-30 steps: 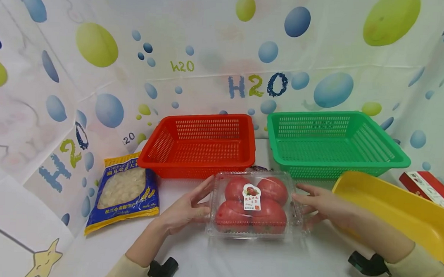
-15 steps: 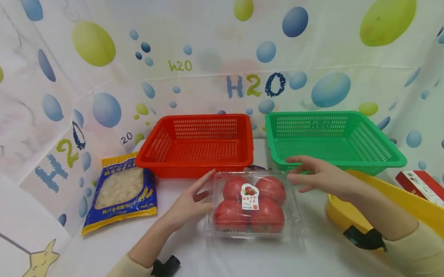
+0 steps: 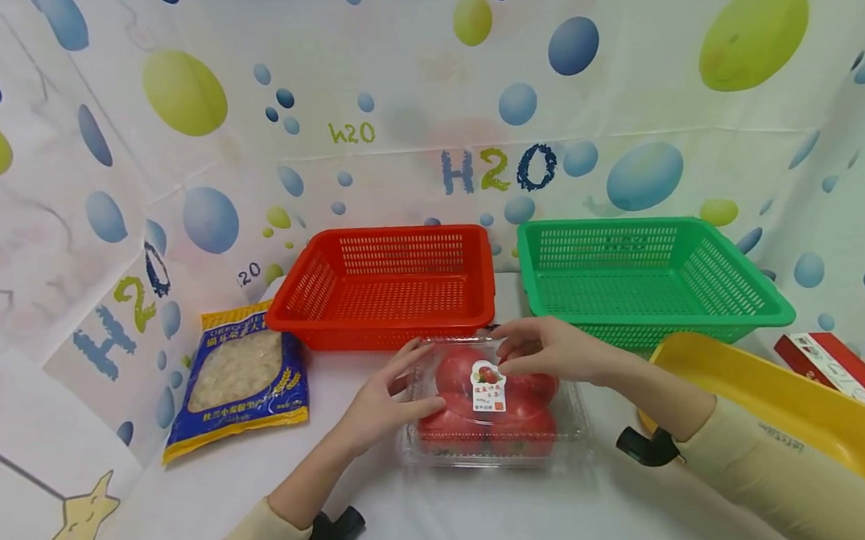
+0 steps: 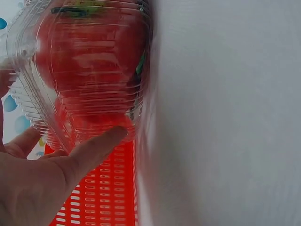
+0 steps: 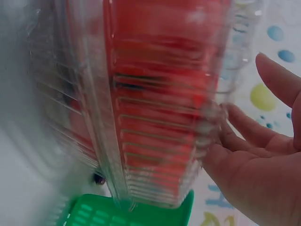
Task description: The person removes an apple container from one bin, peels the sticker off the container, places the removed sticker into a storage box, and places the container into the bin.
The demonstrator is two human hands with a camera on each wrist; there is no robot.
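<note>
A clear plastic clamshell box (image 3: 500, 458) with several red tomatoes (image 3: 520, 427) inside lies at the middle of the table, its lid down. A white label (image 3: 488, 396) is on top. My left hand (image 3: 383, 401) touches the box's left side, thumb and fingers spread, the thumb reaching over the edge in the head view. In the left wrist view the thumb (image 4: 96, 148) lies straight along the ribbed plastic wall. My right hand (image 3: 555, 352) is over the lid's back right part, fingers bent loosely near the label. The right wrist view shows its fingers (image 5: 254, 125) beside the lid's top.
Behind the box stand a red basket (image 3: 379, 336) and a green basket (image 3: 655, 320). A yellow tray (image 3: 767, 405) is at the right, a red and white box (image 3: 830, 364) beyond it. A blue and yellow food bag (image 3: 239, 382) lies at the left.
My right hand has left the box's right side, risen, and moved left over the lid. My left hand has shifted slightly right, its thumb further over the box. The box stays put.
</note>
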